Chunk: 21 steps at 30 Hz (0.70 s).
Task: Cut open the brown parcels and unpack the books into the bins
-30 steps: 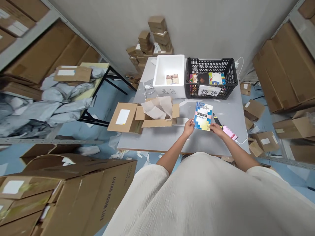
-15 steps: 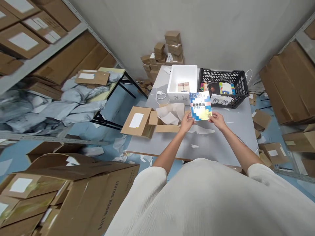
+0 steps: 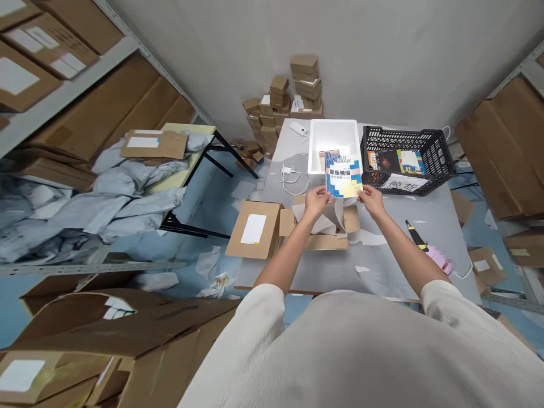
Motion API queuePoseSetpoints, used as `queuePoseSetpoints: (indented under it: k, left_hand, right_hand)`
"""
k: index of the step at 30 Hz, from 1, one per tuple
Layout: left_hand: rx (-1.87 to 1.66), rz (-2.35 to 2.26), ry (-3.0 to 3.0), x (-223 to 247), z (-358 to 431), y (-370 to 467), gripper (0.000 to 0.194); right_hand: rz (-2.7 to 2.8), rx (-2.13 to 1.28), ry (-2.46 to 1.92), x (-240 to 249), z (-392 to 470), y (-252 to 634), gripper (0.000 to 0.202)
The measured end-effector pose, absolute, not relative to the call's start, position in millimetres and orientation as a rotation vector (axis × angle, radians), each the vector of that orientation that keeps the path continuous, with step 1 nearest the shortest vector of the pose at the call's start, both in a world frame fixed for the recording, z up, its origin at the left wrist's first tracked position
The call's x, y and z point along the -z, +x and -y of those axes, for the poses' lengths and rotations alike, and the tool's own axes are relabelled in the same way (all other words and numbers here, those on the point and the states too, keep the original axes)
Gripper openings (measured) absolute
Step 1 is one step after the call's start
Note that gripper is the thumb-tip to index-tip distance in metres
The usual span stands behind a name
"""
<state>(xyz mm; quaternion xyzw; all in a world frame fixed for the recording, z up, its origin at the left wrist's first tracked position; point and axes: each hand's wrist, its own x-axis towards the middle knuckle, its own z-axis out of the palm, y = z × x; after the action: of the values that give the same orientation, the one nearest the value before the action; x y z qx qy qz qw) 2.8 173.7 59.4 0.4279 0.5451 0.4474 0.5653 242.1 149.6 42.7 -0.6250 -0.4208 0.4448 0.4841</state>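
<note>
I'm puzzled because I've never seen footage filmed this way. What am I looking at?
There is no machine: a person works with two bare hands. The camera is worn on their head, looking forward and down, so their white shirt fills the bottom.

The left hand and right hand hold a book near its lower corners, cover towards the camera.

On the grey table are a labelled carton, an open cardboard box with crumpled paper, a white bin, a black crate containing books, and a black-and-yellow tool.
</note>
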Motion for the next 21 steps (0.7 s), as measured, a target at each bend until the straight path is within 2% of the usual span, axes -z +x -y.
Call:
queuePoseSetpoints:
  k: [3, 5, 13, 16, 21]
  left_hand:
    - [-1.129, -1.363, 1.075, -61.6, -197.1, 0.6, 0.051]
    - [-1.119, -1.438, 1.107, -61.2, -204.1, -3.2, 0.057]
    - [-1.047, -1.491, 1.145, -41.9, -188.3, -27.2, 0.041]
    - [-1.042, -1.513, 1.171, -36.8, -181.1, -32.4, 0.039]
    - [-1.019, -1.587, 1.269, -34.8, -160.6, -53.6, 0.04]
  right_hand:
    - [0.946, -1.053, -1.436, -45.5, -176.6, 229.8, 0.066]
    - [0.922, -1.089, -1.393, -45.6, -185.0, 223.4, 0.068]
    - [0.902, -1.166, -1.483, -29.4, -161.4, 222.3, 0.03]
    - [0.952, -1.15, -1.563, -20.7, -154.0, 229.2, 0.027]
    - [1.059, -0.98, -1.731, -1.9, -140.8, 243.0, 0.033]
